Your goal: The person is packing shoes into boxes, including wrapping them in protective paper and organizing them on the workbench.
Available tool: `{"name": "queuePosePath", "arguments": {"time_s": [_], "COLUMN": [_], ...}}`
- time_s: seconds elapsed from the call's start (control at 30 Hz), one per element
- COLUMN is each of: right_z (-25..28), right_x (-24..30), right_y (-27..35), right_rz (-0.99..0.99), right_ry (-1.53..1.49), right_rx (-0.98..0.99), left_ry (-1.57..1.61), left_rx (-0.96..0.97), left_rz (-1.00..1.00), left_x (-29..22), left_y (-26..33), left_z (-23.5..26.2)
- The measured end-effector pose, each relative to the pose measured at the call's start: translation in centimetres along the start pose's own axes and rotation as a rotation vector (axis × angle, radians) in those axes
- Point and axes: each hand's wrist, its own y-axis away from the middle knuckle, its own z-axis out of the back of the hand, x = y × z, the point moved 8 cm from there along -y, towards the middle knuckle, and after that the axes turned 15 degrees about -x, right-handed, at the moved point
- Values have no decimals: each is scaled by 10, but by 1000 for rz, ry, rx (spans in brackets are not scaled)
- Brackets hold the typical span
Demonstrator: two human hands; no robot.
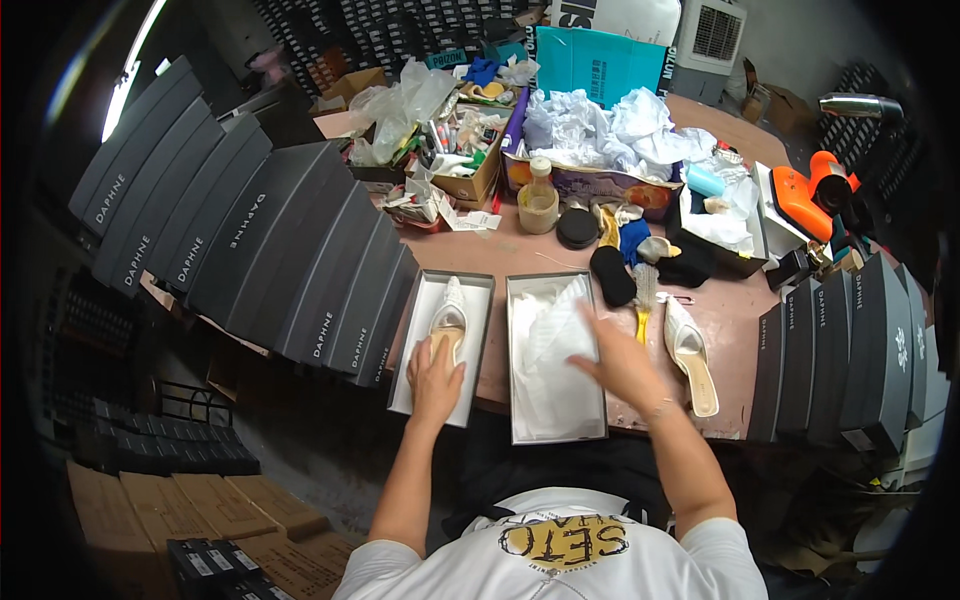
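A white pointed mule with a tan insole lies toe-away in a shallow grey tray with a white inside. My left hand has its fingers closed around the heel end of that mule. To the right, a grey shoe box holds crumpled white tissue paper. Over the tissue's right edge is my right hand, thumb and fingers apart, fingertips slightly blurred; contact with the paper is unclear. A second white mule rests on the table beyond that hand, its tan insole facing up.
Rows of dark grey shoe boxes flank the left side, and more boxes stand at right. Behind are a paper-filled carton, a glue jar, a round black tin, a yellow-handled brush and an orange tool.
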Motion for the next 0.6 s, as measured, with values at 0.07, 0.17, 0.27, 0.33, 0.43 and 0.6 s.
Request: {"name": "queuePosePath", "arguments": {"time_s": [0.07, 0.17, 0.27, 0.33, 0.43, 0.6], "right_z": [-70, -157, -64, -20, 3, -2], "right_x": [20, -58, -21, -45, -87, -80], "right_y": [-7, 1, 4, 18, 47, 54], "right_rz": [101, 125, 53, -94, -351, -270], "right_ry": [221, 375, -124, -278, -446, -405], "right_rx": [299, 344, -122, -333, -392, -391], "left_ry": [179, 413, 424, 446, 372, 70], "left_rx": [-43, 44, 46, 113, 346, 608], "left_rz": [-9, -44, -26, -45, -314, -214], "left_x": [-23, -75, -70, -79, -121, -143], "left_y": [-6, -26, -31, -37, -42, -30], "left_z": [6, 3, 9, -2, -39, -135]}}
